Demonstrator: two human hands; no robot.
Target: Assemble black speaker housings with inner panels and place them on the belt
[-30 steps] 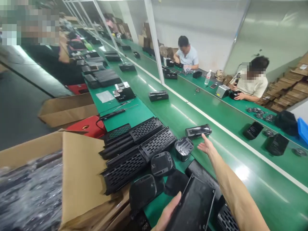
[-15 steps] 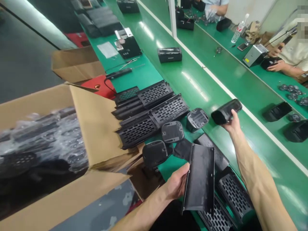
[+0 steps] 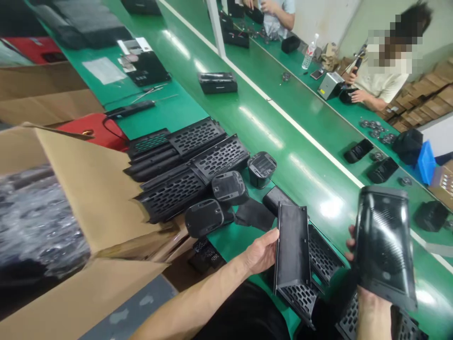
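Observation:
My left hand (image 3: 261, 252) is closed on the long edge of a black plastic panel (image 3: 293, 245), its smooth inner face toward me. Tilted up at the right, a black speaker housing (image 3: 384, 241) with a glossy front sits in my right hand (image 3: 351, 243); fingertips show at its left edge, and the rest of the hand is mostly behind it. Perforated black grille panels (image 3: 323, 255) lie beside and below the held panel. Several black end pieces (image 3: 205, 217) with rounded corners stand left of my left hand, next to a row of grille panels (image 3: 222, 158).
An open cardboard box (image 3: 71, 189) with plastic-wrapped parts stands at the left. The green conveyor (image 3: 255, 113) carries another speaker housing (image 3: 217, 83). An electric screwdriver (image 3: 130, 109) lies on the bench. Across the line, a person (image 3: 384, 75) handles a black part.
My right hand has brought the speaker housing from over the conveyor closer to me and turned its glossy front into view. The left hand still holds the panel. The view has swung right.

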